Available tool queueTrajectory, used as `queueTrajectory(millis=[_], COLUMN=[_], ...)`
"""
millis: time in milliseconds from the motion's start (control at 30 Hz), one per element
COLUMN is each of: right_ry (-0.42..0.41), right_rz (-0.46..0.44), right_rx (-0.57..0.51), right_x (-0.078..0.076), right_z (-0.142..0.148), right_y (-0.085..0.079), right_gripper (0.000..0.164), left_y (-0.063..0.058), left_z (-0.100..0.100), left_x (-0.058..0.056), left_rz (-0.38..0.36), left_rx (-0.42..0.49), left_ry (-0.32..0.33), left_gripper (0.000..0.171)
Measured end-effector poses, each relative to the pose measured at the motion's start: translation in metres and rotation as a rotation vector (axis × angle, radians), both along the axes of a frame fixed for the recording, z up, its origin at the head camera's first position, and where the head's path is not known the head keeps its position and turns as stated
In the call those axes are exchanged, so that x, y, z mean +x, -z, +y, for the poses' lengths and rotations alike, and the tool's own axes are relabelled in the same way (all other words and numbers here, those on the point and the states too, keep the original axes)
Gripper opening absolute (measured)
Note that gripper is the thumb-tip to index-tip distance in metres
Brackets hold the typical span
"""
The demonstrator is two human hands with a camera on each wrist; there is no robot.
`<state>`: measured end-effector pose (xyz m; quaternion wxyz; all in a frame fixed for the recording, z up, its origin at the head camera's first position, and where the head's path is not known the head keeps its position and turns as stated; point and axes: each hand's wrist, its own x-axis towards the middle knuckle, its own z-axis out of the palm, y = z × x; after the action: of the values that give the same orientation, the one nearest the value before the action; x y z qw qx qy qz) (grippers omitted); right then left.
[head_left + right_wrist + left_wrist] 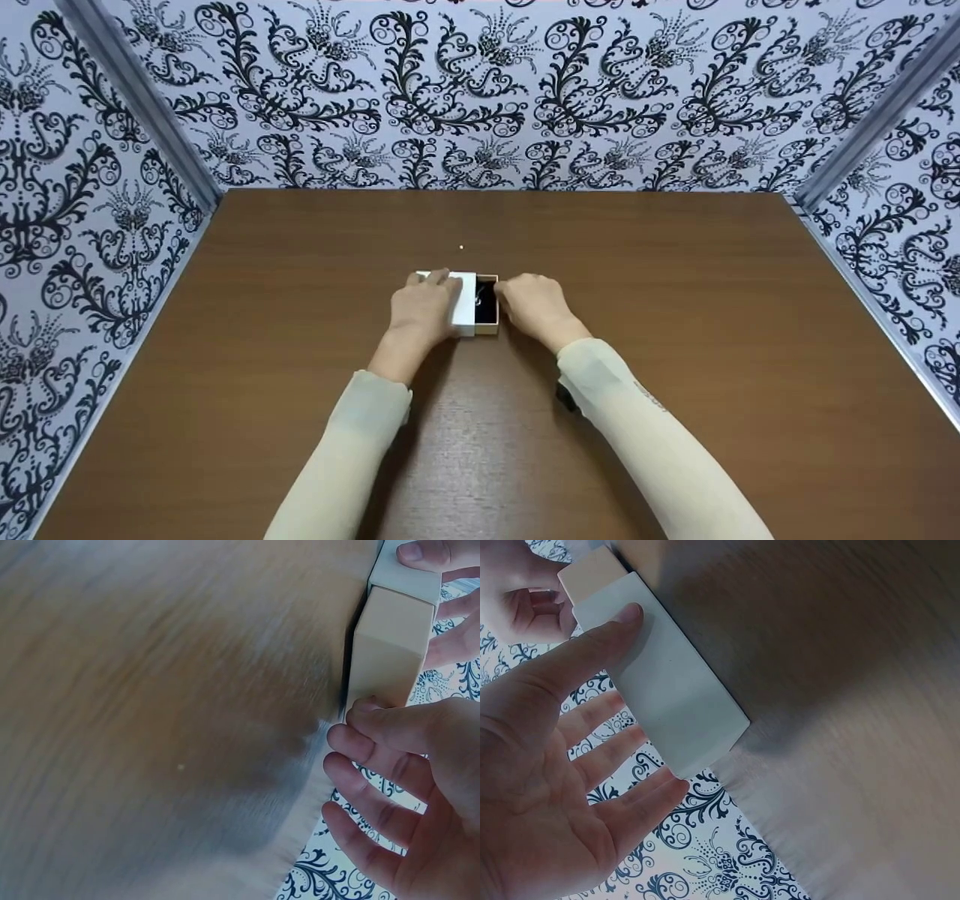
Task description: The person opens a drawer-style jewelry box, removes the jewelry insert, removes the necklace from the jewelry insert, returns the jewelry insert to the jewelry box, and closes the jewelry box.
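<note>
A small white box sleeve (466, 304) lies on the brown table, with a tan drawer (487, 329) sticking partly out of its right end. Black lining (489, 311) shows inside the drawer, and a tiny shiny item, too small to make out, sits on it. My left hand (422, 306) grips the sleeve; in the left wrist view the thumb (630, 619) presses one side while the other fingers reach round the far side. At the drawer's outer end, my right hand (534, 301) pinches the edge between thumb (371, 716) and forefinger, its remaining fingers loosely bent.
The brown wooden table (675, 300) spreads around the box. A tiny white speck (461, 247) shows on it beyond the sleeve. Patterned black-and-white walls (480, 90) with grey corner strips border the back and both sides.
</note>
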<state>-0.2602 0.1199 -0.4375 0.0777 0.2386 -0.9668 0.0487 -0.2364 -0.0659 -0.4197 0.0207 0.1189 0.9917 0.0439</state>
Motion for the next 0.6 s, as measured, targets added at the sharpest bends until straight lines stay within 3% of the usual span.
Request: queueTrajectory(millis=[600], right_ry=[0.012], right_rz=[-0.017], right_rx=[0.005], right_x=[-0.0002], right_z=[0.0062], right_y=[-0.0008], right_gripper=[0.014], left_y=[0.0005], left_z=[0.0003], left_x=[-0.0002], left_rz=[0.0], left_rx=[-0.002], left_ry=[-0.005], left_gripper=[0.067])
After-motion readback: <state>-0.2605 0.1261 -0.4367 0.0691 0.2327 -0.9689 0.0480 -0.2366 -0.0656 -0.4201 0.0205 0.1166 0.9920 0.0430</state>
